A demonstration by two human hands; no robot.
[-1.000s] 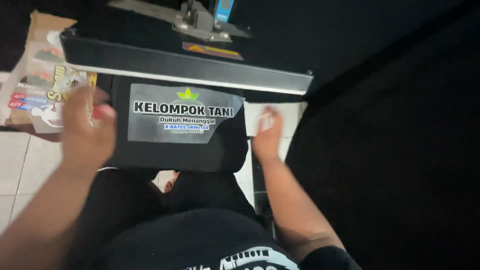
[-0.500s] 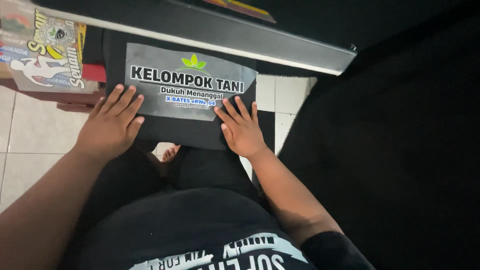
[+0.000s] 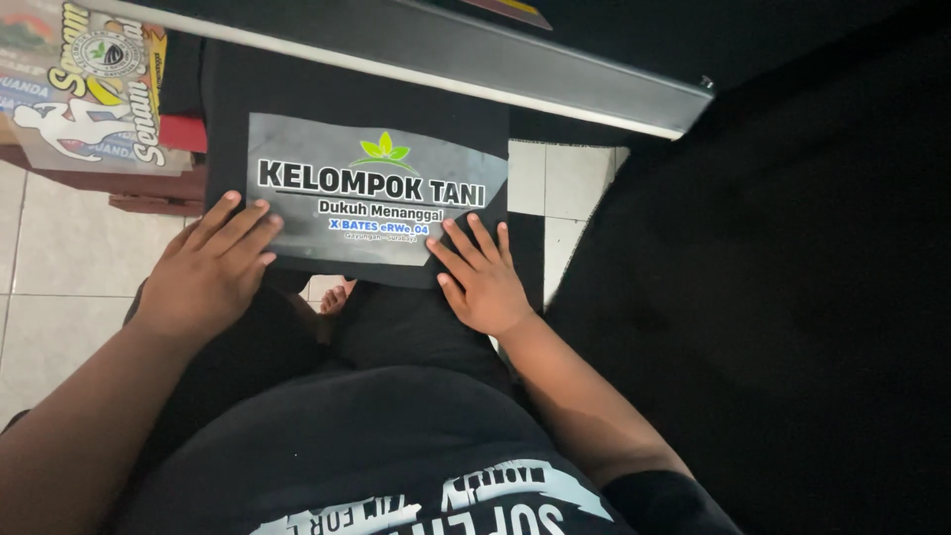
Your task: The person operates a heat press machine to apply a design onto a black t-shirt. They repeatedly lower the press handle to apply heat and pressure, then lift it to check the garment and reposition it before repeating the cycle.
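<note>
A black garment [image 3: 248,104] hangs over the front of a heat-press platen [image 3: 555,74]. A grey transfer sheet [image 3: 297,213] with white lettering and a green leaf mark lies on it. My left hand [image 3: 208,272] rests flat on the sheet's lower left corner, fingers spread. My right hand [image 3: 480,277] presses flat on the lower right corner. Neither hand grips anything. Below the hands I see my black shirt [image 3: 367,456] with white print.
A printed poster [image 3: 84,84] leans at the upper left above a red and brown wooden ledge [image 3: 149,183]. The floor has pale tiles [image 3: 59,258]. A large dark cloth [image 3: 783,297] fills the right side. Toes [image 3: 337,295] show under the garment.
Both hands came down from mid-air onto the sheet's lower corners and now lie still. The view shifted so the sheet sits lower and nearer.
</note>
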